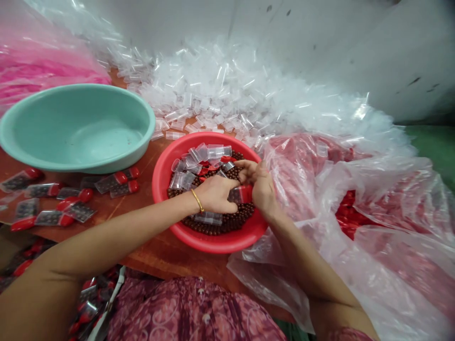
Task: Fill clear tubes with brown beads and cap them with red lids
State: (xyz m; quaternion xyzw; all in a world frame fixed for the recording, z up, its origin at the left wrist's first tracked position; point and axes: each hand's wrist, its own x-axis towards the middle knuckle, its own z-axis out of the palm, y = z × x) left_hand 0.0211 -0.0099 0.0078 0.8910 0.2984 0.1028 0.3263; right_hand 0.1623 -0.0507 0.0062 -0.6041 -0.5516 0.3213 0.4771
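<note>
Red-capped clear container [239,194]: just right of your part-open left hand [217,193], long axis sideways, red cap [245,193] beside your curled right hand [262,188]; either hand's grip, cannot tell.

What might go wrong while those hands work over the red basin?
Brown beads lie loose in the red basin, so a knock from the left hand or right hand might scatter some. A red-capped tube near the front edge of the table could get nudged off.
</note>
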